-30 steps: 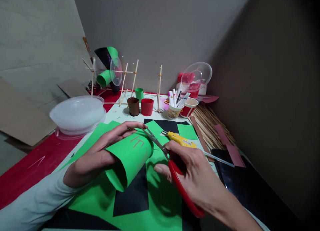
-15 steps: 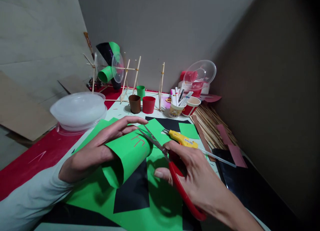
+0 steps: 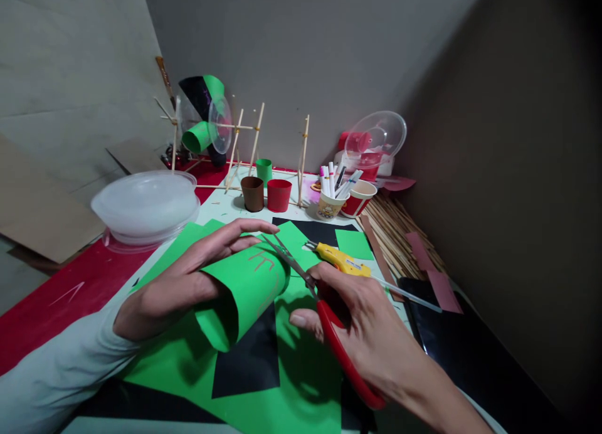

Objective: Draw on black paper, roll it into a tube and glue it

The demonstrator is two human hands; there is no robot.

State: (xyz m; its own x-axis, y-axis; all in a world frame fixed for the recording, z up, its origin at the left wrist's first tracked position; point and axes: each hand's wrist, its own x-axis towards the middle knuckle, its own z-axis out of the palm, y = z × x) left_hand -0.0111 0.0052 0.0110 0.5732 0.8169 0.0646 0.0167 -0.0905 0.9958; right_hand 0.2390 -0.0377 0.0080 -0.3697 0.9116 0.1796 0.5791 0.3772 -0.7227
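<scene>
Head view: trimming of a bright green paper tube (image 3: 256,302), judged to be partway along. The sheet is already curved into shape and marked; the cut at its far end appears unfinished, since the blades of the red-handled metal scissors (image 3: 345,362) stand slightly apart there. Whether they bite into the paper cannot be told. Any fastening of the seam is not visible.

The tube is held tilted above green paper sheets (image 3: 310,412) and a black paper rectangle (image 3: 247,374), its wide, dark opening facing the wearer. Reddish-brown drawn strokes run along its upper side, and its wall looks smooth but thin.

The left hand (image 3: 176,286) grips the tube, thumb seemingly inside the opening, index finger stretched toward the blade tips. The right hand (image 3: 367,321) is closed around the scissors' handles. Just beyond lies a yellow glue gun (image 3: 345,260).
</scene>
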